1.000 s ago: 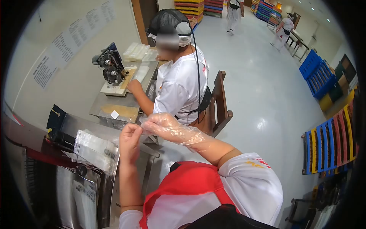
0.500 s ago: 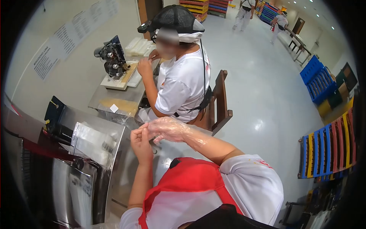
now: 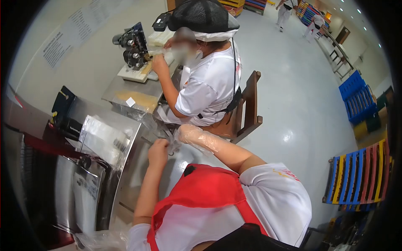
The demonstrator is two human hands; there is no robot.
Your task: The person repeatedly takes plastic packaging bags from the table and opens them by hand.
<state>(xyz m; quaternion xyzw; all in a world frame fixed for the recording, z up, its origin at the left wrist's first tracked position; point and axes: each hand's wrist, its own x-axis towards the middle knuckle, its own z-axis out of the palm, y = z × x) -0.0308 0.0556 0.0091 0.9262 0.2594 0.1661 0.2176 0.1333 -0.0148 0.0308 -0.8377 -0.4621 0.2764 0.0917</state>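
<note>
My left hand [image 3: 158, 153] is bare and closed, its fingertips pinching thin clear plastic [image 3: 173, 146]. Just to the right and slightly higher, a loose transparent glove covers my right hand [image 3: 186, 134] and wrist. The gloved fingers are curled round the other side of the same plastic, which hangs between the two hands. Both hands are held over the floor, in front of the red apron [image 3: 201, 186] and off the metal table's edge.
A co-worker [image 3: 209, 79] sits on a wooden chair [image 3: 250, 108] at a table with a small machine [image 3: 135, 52]. Clear bags [image 3: 104, 138] lie on the metal table [image 3: 125, 161] at left. Coloured crates [image 3: 358, 173] stand at right. Two people are far back.
My right hand has drawn back from the pinch and curled. My left hand has lowered slightly and turned. Clear plastic now shows between them. The view has shifted, and the co-worker leans forward.
</note>
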